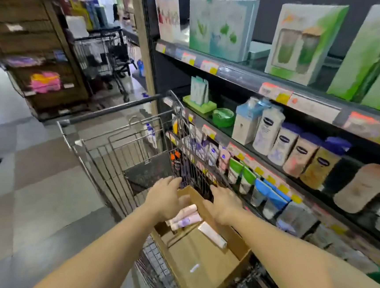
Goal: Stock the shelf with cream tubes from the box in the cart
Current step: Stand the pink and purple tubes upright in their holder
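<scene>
Gather the pale pink cream tubes (184,217) squarely — lift them clear of the brown cardboard box (207,277) rim. The left hand (165,200) curls around that bundle at the box's far end; the right hand (224,204) rests on the right wall, grasp unclear. One tube (212,235) lies loose inside the wire shopping cart's (107,151) box.

A wooden display rack (36,56) with pink and purple goods stands at the upper left. Beside it, near the top centre, a second trolley (105,57) is parked on the tiled floor (27,181).
</scene>
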